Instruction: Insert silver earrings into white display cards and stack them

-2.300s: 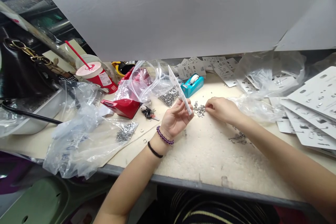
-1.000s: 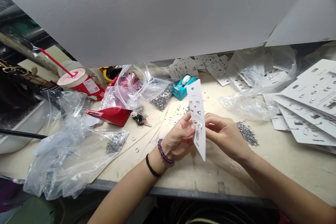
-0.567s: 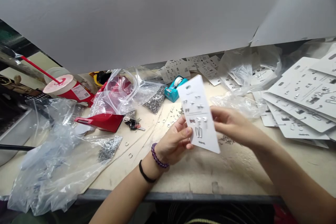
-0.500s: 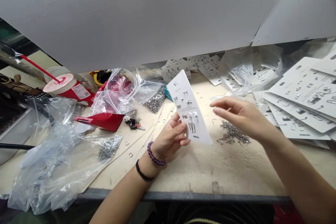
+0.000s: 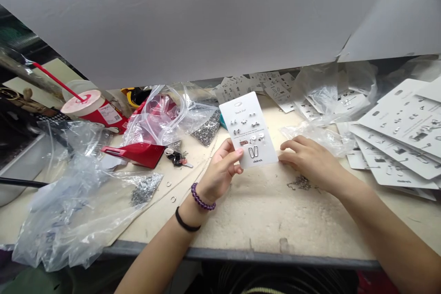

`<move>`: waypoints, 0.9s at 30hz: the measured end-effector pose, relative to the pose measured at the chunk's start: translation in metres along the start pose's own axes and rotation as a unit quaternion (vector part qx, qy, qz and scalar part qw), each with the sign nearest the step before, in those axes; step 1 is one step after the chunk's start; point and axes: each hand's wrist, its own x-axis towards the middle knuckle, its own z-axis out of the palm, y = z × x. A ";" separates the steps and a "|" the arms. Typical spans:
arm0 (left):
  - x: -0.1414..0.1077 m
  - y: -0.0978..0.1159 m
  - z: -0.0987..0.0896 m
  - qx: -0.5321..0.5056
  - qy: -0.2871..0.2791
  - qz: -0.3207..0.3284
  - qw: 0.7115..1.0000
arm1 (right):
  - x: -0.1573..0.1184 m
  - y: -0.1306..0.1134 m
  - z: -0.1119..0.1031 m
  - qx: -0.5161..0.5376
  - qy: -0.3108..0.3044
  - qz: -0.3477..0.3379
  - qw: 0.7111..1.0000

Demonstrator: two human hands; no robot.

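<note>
Cream workbench (image 5: 262, 216) under a white sheet (image 5: 193, 18), left hand (image 5: 220, 170) pinching an earring card (image 5: 248, 129), right hand (image 5: 310, 161) spread beside it.

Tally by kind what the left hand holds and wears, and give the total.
On the left hand:
White rectangular earring card with silver studs: 1
Purple beaded bracelet: 1
Thin black wristband: 1
Total: 3

White overhead panel (image 5: 193, 18), cream workbench (image 5: 275, 220), dark metal edge (image 5: 241, 253)
</note>
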 end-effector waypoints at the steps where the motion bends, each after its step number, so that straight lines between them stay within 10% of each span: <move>1: 0.000 -0.001 0.001 0.018 0.006 0.004 1.000 | 0.000 0.002 0.001 0.003 0.000 -0.003 1.000; 6: -0.001 -0.005 0.004 0.077 0.029 0.043 0.996 | -0.002 -0.001 0.004 0.137 0.067 0.006 0.988; 11: -0.003 -0.008 0.005 0.134 0.038 0.086 0.987 | -0.002 -0.023 0.000 0.305 0.236 0.102 0.917; 27: -0.007 -0.014 0.007 0.273 0.012 0.108 0.956 | 0.009 -0.039 0.007 0.290 0.182 0.151 0.927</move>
